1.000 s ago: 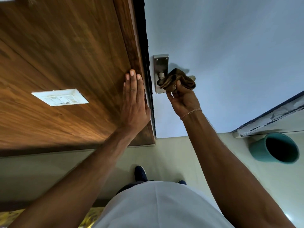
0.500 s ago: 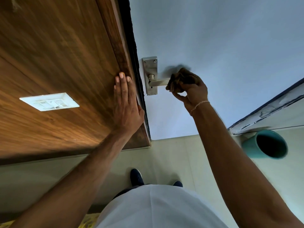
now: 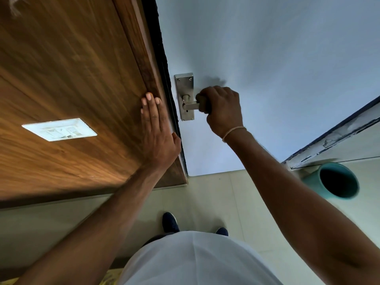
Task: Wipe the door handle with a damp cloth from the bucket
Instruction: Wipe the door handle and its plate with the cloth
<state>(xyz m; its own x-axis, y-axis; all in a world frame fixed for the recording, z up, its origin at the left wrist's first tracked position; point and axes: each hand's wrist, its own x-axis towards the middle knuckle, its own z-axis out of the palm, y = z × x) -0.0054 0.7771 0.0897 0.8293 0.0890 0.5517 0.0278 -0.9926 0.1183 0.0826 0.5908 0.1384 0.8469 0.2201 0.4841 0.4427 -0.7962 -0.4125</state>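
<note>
A steel door handle (image 3: 190, 105) on its backplate (image 3: 184, 87) is mounted on the pale blue door (image 3: 267, 58). My right hand (image 3: 223, 109) is wrapped around the outer part of the lever, with a dark brown cloth (image 3: 203, 103) bunched inside the fist; only a sliver of cloth shows at the fingers. Only a short stub of the lever next to the plate is visible. My left hand (image 3: 157, 134) lies flat, fingers together, against the wooden panel (image 3: 72, 79) beside the door edge. A teal bucket (image 3: 337, 183) stands on the floor at the right.
A white switch plate (image 3: 59, 129) sits on the wooden panel at the left. The beige tiled floor (image 3: 216, 194) lies below, with my dark shoes (image 3: 169, 222) on it. A worn sill (image 3: 337, 132) runs behind the bucket.
My right hand has slid the cloth outward along the lever from the backplate and turned over it, so the fist now covers the cloth. The left hand stays flat on the wood.
</note>
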